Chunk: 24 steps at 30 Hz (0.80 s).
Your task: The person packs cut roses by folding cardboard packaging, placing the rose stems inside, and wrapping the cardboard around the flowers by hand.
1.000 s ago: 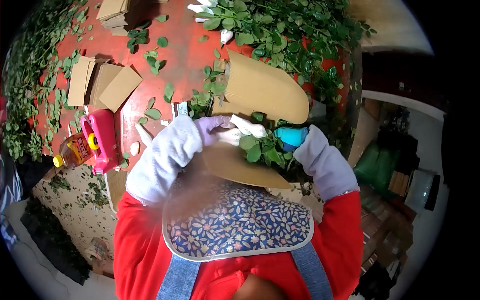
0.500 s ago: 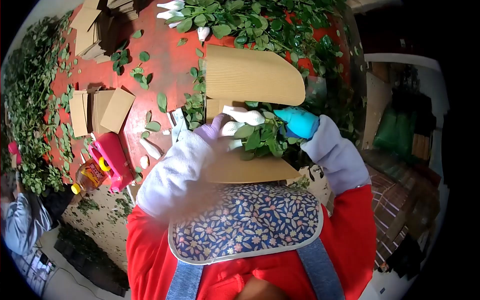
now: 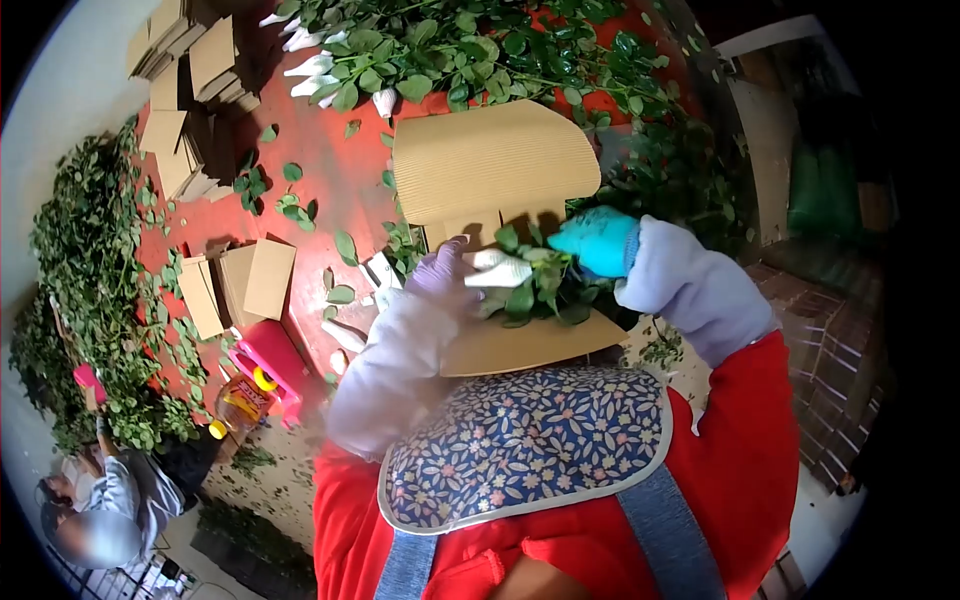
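My left hand [image 3: 440, 268], in a purple glove, is at the wrapped white flower heads [image 3: 500, 270], its fingers bent against them; whether it grips one is hard to see. In a teal glove, my right hand [image 3: 598, 242] closes round the leafy stems [image 3: 548, 285] just right of the heads. The flowers lie on an opened sheet of corrugated cardboard [image 3: 495, 165], whose upper flap stands beyond my hands and whose lower flap [image 3: 530, 345] is close to my apron.
Wrapped roses with leaves [image 3: 440, 50] lie across the far side of the red table [image 3: 325, 180]. Cardboard pieces [image 3: 268, 280] stand at the left, near a pink tool [image 3: 272, 362] and a bottle [image 3: 242, 402]. A co-worker [image 3: 110, 500] is at the lower left.
The view has shifted, bringing more cardboard stacks and the co-worker into sight. My left hand has moved slightly over the flower heads; my right hand remains at the stems.
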{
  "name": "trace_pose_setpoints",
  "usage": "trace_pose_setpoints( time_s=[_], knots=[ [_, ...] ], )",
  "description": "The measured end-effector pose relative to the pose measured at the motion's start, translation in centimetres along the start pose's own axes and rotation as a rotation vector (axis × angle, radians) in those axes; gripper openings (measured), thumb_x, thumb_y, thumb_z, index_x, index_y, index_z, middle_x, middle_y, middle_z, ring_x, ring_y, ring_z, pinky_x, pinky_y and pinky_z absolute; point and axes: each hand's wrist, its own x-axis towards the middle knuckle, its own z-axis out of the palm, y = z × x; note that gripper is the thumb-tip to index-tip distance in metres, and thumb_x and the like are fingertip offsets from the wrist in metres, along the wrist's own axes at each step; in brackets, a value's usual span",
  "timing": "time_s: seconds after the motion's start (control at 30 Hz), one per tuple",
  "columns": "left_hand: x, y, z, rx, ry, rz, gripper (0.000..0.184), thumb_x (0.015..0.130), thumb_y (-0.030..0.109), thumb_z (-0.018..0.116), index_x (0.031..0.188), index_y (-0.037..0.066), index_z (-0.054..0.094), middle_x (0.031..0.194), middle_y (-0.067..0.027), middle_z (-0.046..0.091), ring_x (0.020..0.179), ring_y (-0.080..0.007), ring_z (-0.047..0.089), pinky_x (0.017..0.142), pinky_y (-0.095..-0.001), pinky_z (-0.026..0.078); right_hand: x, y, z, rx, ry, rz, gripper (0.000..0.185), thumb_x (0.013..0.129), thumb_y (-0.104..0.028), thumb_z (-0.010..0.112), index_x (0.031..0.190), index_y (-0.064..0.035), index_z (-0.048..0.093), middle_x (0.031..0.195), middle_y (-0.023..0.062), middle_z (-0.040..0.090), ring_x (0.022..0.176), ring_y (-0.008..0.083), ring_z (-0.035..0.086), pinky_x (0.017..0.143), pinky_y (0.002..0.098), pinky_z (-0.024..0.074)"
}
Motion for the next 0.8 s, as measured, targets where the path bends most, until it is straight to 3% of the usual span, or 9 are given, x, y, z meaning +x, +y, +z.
trace_pose_setpoints(
  time_s=[0.03, 0.13, 0.17, 0.2, 0.3, 0.47, 0.6, 0.67, 0.8],
  knots=[
    [0.0, -0.3, -0.1, 0.136, 0.012, 0.147, 0.073, 0.073, -0.003, 0.072, 0.135, 0.005, 0.035, 0.11, -0.0112, 0.061, 0.1, -0.0205, 0.063, 0.088, -0.0335, 0.051, -0.2, -1.2, -1.4, 0.201, -0.01, 0.183, 0.039, 0.082, -0.013, 0.057, 0.121, -0.0087, 0.06, 0.103, 0.0143, 0.065, 0.097, 0.0337, 0.061, 0.083, 0.0423, 0.0487],
    [-0.6, 1.3, 0.0, 0.473, -0.027, 0.26, 0.084, 0.07, -0.002, 0.075, 0.14, 0.006, 0.03, 0.117, -0.0118, 0.058, 0.103, -0.0229, 0.062, 0.09, -0.0347, 0.051, 0.4, 0.3, -0.1, -0.076, 0.292, -0.025, 0.042, 0.082, -0.009, 0.053, 0.124, -0.0107, 0.058, 0.107, 0.0149, 0.064, 0.1, 0.0331, 0.06, 0.084, 0.0419, 0.0484],
    [0.0, 0.2, 0.2, 0.011, -0.068, 0.216, 0.09, 0.069, -0.003, 0.076, 0.143, 0.007, 0.025, 0.116, -0.012, 0.059, 0.104, -0.023, 0.062, 0.09, -0.0352, 0.051, 0.9, -0.1, 0.4, -0.076, 0.256, 0.004, 0.042, 0.082, -0.01, 0.053, 0.123, -0.0114, 0.058, 0.107, 0.0151, 0.063, 0.1, 0.0332, 0.06, 0.084, 0.0421, 0.0483],
    [0.6, -0.7, -0.2, 0.016, -0.075, 0.264, 0.095, 0.068, -0.001, 0.078, 0.144, 0.007, 0.023, 0.117, -0.0125, 0.059, 0.105, -0.023, 0.062, 0.091, -0.0352, 0.05, 1.1, -0.6, 0.8, -0.074, 0.22, 0.034, 0.042, 0.082, -0.01, 0.052, 0.123, -0.0122, 0.058, 0.107, 0.0153, 0.063, 0.099, 0.0334, 0.061, 0.084, 0.0423, 0.0481],
    [1.4, -2.7, -1.3, 0.818, 0.02, 0.611, 0.108, 0.063, 0.003, 0.084, 0.148, 0.008, 0.018, 0.12, -0.0142, 0.058, 0.107, -0.0228, 0.06, 0.093, -0.0353, 0.049, 1.4, -1.6, 1.5, -0.256, 0.201, -0.147, 0.041, 0.08, -0.012, 0.056, 0.121, -0.0128, 0.059, 0.105, 0.0122, 0.064, 0.098, 0.0337, 0.061, 0.085, 0.0436, 0.0473],
    [-0.7, 0.8, -0.2, 0.954, 0.145, 0.302, 0.087, 0.06, 0.021, 0.088, 0.136, 0.007, 0.047, 0.116, -0.0153, 0.058, 0.106, -0.0297, 0.06, 0.093, -0.0361, 0.049, 2.1, -1.2, 1.5, -0.198, 0.144, -0.118, 0.045, 0.077, -0.011, 0.062, 0.122, -0.013, 0.059, 0.106, 0.0119, 0.064, 0.098, 0.0338, 0.061, 0.086, 0.0436, 0.047],
    [1.5, -1.1, -1.6, 0.714, 0.094, 0.849, 0.071, 0.06, 0.029, 0.087, 0.122, 0.006, 0.06, 0.112, -0.0155, 0.059, 0.104, -0.033, 0.059, 0.09, -0.0391, 0.05, 0.5, -0.4, 0.8, -0.115, 0.254, -0.205, 0.054, 0.076, -0.006, 0.063, 0.13, -0.0114, 0.053, 0.113, 0.0146, 0.062, 0.104, 0.0333, 0.058, 0.09, 0.0429, 0.0468],
    [0.5, 1.0, -0.9, 1.002, 0.043, 0.464, 0.063, 0.063, 0.021, 0.084, 0.12, 0.006, 0.061, 0.109, -0.0152, 0.061, 0.103, -0.0316, 0.059, 0.088, -0.0389, 0.05, -0.3, -0.9, -1.2, -0.068, 0.28, -0.231, 0.061, 0.075, -0.007, 0.064, 0.133, -0.0117, 0.049, 0.115, 0.0153, 0.06, 0.105, 0.034, 0.058, 0.087, 0.0447, 0.048],
    [1.2, 0.0, 0.1, -0.321, 0.088, -0.105, 0.06, 0.068, 0.01, 0.079, 0.123, 0.006, 0.056, 0.11, -0.012, 0.06, 0.097, -0.0233, 0.059, 0.083, -0.0356, 0.051, 0.0, -0.1, 0.1, -0.193, 0.518, -0.266, 0.06, 0.074, -0.009, 0.063, 0.132, -0.0094, 0.048, 0.116, 0.0172, 0.058, 0.103, 0.0361, 0.058, 0.084, 0.0468, 0.0486]
  ],
)
